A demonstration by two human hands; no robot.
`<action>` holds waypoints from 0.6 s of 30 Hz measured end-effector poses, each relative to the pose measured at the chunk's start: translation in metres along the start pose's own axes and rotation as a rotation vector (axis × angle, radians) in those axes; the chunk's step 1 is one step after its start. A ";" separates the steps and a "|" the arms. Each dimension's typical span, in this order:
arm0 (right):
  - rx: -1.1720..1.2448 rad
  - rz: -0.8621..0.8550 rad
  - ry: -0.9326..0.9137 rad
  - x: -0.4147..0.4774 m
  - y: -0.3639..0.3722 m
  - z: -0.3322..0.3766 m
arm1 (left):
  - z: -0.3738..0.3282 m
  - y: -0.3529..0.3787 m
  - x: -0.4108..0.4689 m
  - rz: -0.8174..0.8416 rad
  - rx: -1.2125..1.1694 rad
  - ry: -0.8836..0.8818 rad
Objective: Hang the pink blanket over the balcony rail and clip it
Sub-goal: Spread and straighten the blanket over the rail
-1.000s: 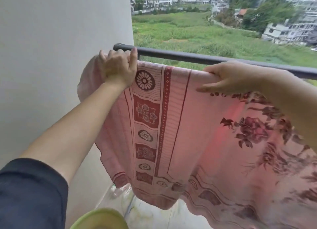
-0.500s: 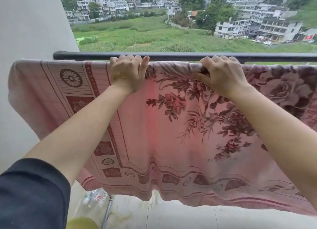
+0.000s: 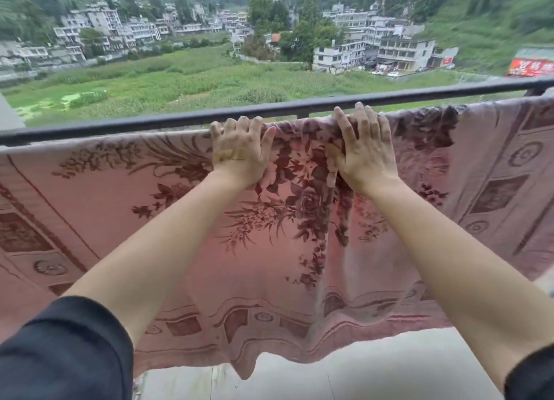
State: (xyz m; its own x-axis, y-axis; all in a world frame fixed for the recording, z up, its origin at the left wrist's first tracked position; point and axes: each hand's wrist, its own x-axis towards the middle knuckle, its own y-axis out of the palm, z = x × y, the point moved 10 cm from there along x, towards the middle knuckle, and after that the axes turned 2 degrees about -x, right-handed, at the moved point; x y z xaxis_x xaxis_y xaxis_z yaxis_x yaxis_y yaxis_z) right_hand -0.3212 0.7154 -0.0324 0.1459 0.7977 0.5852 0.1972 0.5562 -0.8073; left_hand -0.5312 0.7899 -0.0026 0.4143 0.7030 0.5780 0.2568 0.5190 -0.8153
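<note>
A plush, flowered blanket [image 3: 186, 220] is hung along a round dark rail [image 3: 135, 123]. Its top fold is gripped by the left hand [image 3: 239, 155] and the right hand [image 3: 364, 154].

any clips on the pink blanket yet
No, no clip shows along the visible top edge of the pink blanket; only the left hand and right hand grip it by the rail.
</note>
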 end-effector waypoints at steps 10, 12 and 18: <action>0.034 0.027 0.413 -0.037 0.010 -0.214 | -0.210 0.020 0.067 0.041 -0.272 0.411; 0.026 -0.004 0.470 -0.047 0.002 -0.248 | -0.250 0.025 0.082 0.042 -0.324 0.487; 0.030 0.029 0.726 -0.100 0.001 -0.356 | -0.365 0.042 0.102 0.115 -0.350 0.575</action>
State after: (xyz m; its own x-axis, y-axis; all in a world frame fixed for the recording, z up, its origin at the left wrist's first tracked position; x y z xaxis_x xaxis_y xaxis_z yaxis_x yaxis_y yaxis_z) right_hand 0.0091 0.5531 -0.0645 0.7592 0.4624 0.4580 0.1581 0.5517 -0.8190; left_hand -0.1593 0.7056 0.0093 0.8295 0.3237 0.4552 0.4100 0.2007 -0.8897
